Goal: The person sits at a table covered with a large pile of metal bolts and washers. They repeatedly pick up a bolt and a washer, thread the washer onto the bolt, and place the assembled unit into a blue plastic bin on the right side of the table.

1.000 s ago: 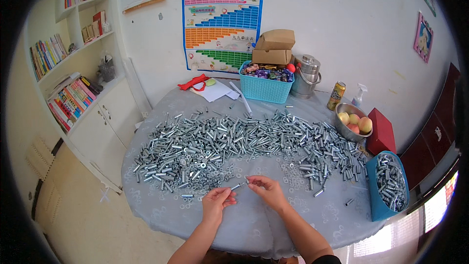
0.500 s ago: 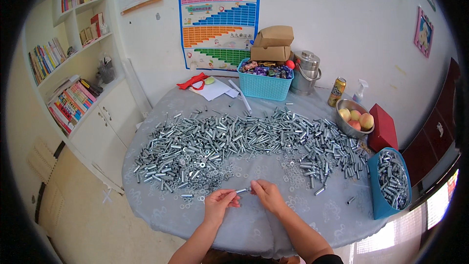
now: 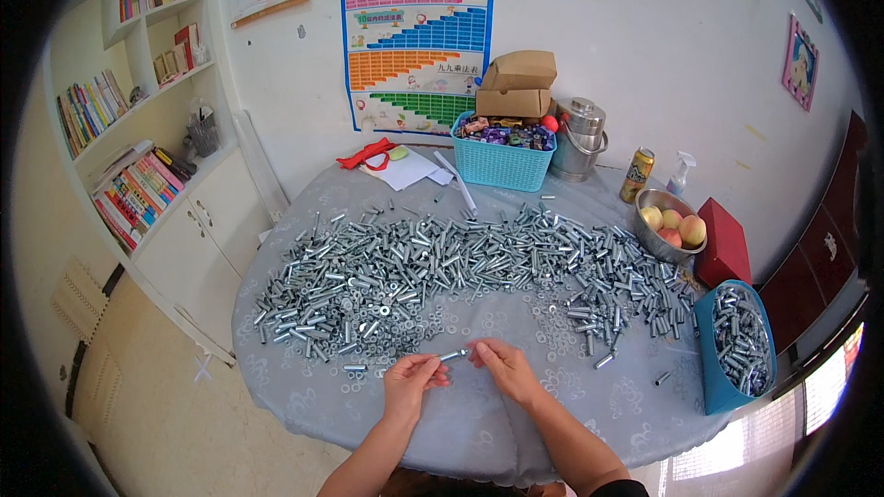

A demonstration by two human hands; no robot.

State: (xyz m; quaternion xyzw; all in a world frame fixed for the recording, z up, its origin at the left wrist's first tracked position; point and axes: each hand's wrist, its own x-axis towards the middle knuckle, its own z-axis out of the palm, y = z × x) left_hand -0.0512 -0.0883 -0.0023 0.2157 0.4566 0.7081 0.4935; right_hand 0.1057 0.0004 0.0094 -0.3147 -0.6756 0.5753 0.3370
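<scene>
My left hand [image 3: 412, 385] is closed in a pinch on a silvery expansion bolt [image 3: 452, 355], a metal sleeve with a narrower end, tilted slightly up to the right. At that narrower end are the bent thumb and fingers of my right hand [image 3: 503, 370], closed around the tip; their ends are slightly blurred. Both hands are over the near part of the table. Beyond them spreads a wide heap of metal sleeves and bolts [image 3: 442, 253]. Loose washers [image 3: 391, 336] lie along its near left side, and more washers [image 3: 552, 327] lie at the right.
A blue bin of metal sleeves [image 3: 737, 340] stands at the right edge of the grey-covered table [image 3: 368, 433]. Behind it are a red box [image 3: 725, 241], a metal bowl of peaches [image 3: 656, 241] and a can [image 3: 636, 175]. A turquoise basket [image 3: 502, 166] and metal pot [image 3: 580, 140] stand at the back.
The right fingertips have shifted slightly at the bolt's end, and more of its narrow end shows. My left hand keeps its grip. The whole view has moved a little.
</scene>
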